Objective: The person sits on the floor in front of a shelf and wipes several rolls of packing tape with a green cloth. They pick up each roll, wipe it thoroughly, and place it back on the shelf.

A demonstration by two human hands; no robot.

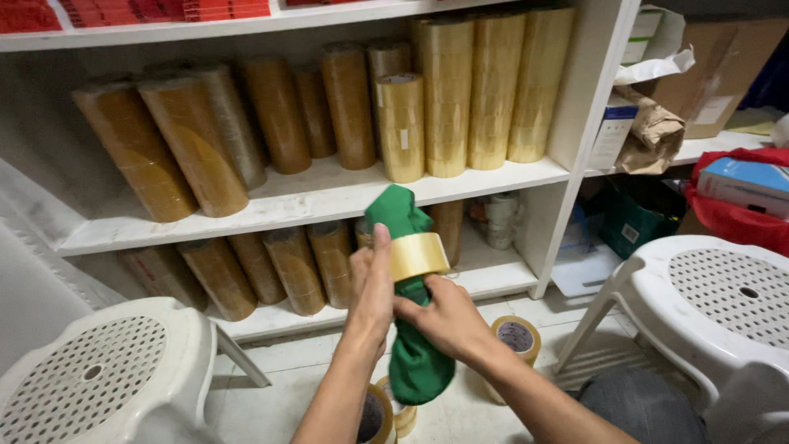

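In front of the lower shelf (493,275), a green cloth (415,353) is gripped by the right hand (444,316), with a tape roll (417,256) ringed around it. The roll's side is pinched by the left hand (371,284). More rolls (518,337) are left on the floor (271,403) right below.

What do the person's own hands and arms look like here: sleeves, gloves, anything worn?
Both forearms are bare right down to the bottom edge of the picture, with no sleeve in view. The left hand and right hand wear no gloves. No ring, watch or wristband shows on either hand or wrist.
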